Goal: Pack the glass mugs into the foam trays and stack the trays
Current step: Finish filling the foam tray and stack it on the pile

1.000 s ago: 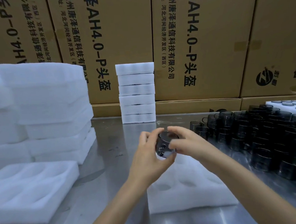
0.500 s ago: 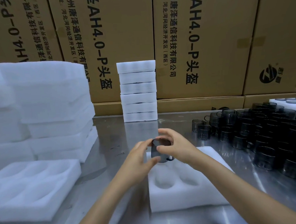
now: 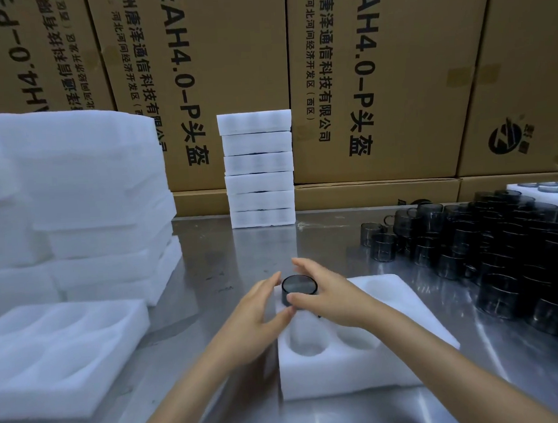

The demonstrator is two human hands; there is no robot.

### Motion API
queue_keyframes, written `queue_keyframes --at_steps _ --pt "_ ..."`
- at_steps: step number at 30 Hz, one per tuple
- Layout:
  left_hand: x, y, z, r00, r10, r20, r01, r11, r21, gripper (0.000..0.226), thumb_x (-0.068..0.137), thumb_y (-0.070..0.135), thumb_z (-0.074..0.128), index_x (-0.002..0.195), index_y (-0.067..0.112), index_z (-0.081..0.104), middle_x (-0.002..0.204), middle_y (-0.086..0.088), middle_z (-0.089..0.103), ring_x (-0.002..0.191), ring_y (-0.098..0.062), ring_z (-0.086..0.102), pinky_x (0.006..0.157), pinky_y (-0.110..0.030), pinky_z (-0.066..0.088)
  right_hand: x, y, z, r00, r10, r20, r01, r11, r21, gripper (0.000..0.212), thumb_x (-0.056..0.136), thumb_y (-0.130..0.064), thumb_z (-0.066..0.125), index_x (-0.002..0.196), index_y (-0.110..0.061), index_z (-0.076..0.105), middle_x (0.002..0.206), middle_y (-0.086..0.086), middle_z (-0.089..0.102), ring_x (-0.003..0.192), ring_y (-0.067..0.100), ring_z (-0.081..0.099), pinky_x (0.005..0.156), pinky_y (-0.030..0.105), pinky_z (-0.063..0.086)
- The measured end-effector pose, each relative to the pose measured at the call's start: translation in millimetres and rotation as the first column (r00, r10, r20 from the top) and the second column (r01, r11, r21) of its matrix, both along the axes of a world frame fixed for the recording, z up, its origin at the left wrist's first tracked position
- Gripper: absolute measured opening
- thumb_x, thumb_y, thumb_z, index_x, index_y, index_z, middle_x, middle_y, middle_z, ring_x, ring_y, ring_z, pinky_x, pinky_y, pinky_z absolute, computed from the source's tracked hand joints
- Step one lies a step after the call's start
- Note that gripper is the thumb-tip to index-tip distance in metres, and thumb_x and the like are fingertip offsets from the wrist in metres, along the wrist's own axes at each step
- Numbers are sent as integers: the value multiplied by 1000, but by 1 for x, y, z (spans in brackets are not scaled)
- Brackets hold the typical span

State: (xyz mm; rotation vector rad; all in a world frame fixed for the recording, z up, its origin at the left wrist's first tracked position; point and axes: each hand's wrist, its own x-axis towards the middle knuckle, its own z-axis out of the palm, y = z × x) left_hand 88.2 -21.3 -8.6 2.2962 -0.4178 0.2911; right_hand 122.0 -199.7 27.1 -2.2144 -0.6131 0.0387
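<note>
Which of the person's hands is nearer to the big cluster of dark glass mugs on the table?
Right. The right hand lies on the side of the mug cluster; the left hand sits farther away, beyond the mug both hands touch.

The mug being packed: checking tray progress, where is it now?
In the head view, the mug sits centre frame, at the far-left pocket of the foam tray, between both hands.

A steel table (image 3: 209,273) is seen from above, its brushed top scuffed and marked by soft reflections of light. Behind it, the whole background is filled by tall brown cartons (image 3: 377,76), set side by side and printed with black Chinese characters and "AH4.0-P". A round black logo (image 3: 506,139) is printed at right. Flatter cartons (image 3: 377,194) are laid beneath them along the table's far edge.
</note>
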Motion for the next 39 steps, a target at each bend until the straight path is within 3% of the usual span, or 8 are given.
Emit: queue_keyframes --at_steps 6,13,17,22,26,31,36,39 --pt "-6 4 8 998 -66 8 62 966 250 84 71 83 30 144 49 8 139 46 0 127 30 -6 104 -3 2 -14 -18 -5 975 115 189 -37 927 -374 59 98 -36 36 152 -29 12 158 -18 6 143 -4 4 112 16 7" --pt "0 2 10 997 -66 -27 71 898 435 67 86 68 29 146 39 25 141 36 10 133 17 0 112 -20 -1 -16 -16 -9 971 163 175 -33 818 -574 55 101 -38 25 153 -25 12 159 -12 4 145 3 2 118 27 7" --pt "3 -2 13 992 -58 -110 47 994 -101 35 80 65 36 110 61 54 122 42 49 124 23 29 101 -4 21 -14 -18 -8 982 142 122 -65 871 -486 54 101 -44 29 151 -26 19 158 -12 12 145 3 6 118 27 10" --pt "22 -12 -13 976 150 -160 -219 716 -663 33 100 38 36 119 25 59 120 7 65 114 -6 56 102 -25 35 16 -45 6 970 -157 187 189 968 -165 41 98 -34 45 136 -20 50 142 -5 48 132 10 40 101 20 28" --pt "29 -20 -22 949 203 -242 -315 652 -690 28 101 32 39 105 21 64 115 -4 66 106 -19 61 101 -37 42 63 -90 8 873 -463 152 481 870 -110 39 96 -26 46 134 -18 51 136 0 54 120 19 52 96 32 42" --pt "35 -20 -28 946 241 -217 -323 643 -694 32 101 35 38 97 21 67 101 -4 71 94 -16 65 89 -36 48 110 -120 -7 820 -546 171 571 763 -303 45 97 -19 44 142 -15 39 148 6 37 90 22 58 80 38 52" --pt "40 -19 -32 941 256 -219 -335 646 -686 32 100 40 40 92 26 68 93 1 73 89 -15 67 81 -33 49 134 -120 -16 845 -502 183 525 720 -454 54 96 -21 47 147 -17 29 148 6 37 119 29 51 91 42 49" --pt "42 -18 -33 944 253 -212 -328 655 -680 33 100 40 40 90 25 68 90 1 73 89 -18 67 84 -36 50 135 -114 -22 829 -488 274 556 666 -497 47 95 -32 50 137 -15 39 138 7 42 112 30 53 77 37 48"
